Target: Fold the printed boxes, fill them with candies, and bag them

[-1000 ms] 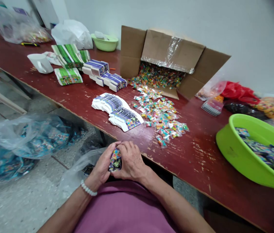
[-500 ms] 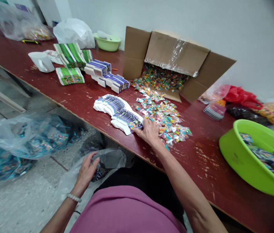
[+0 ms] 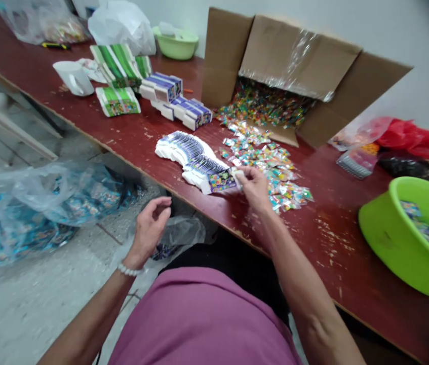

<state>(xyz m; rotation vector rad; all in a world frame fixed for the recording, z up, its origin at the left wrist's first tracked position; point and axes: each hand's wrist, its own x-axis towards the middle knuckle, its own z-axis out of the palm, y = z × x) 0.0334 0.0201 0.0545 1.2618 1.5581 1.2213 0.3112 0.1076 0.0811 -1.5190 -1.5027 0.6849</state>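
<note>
A fanned row of flat, purple-and-white printed cards (image 3: 195,157) lies on the red table. My right hand (image 3: 255,186) is at its near right end, thumb and fingers pinched on the edge of the end card (image 3: 222,180). Just beyond that hand spreads a pile of small clear sachets with colourful sweets (image 3: 288,187). My left hand (image 3: 150,227) hovers off the table's front edge with curved fingers apart, holding nothing. Below it, a clear plastic bag (image 3: 184,230) with dark printed packets hangs or stands near my lap, partly hidden.
An open cardboard box (image 3: 298,50) spills sachets from behind. A green basin (image 3: 381,238) with printed packets stands at right. Strapped card bundles (image 3: 117,101), a white mug (image 3: 73,78) and a pale basin (image 3: 176,43) are at left. Large bags of blue packets (image 3: 47,208) lie on the floor.
My left hand has risen from the plastic bag toward the table edge. My right hand has drawn slightly right, with the end card now pinched and turned out from the row. The view has shifted.
</note>
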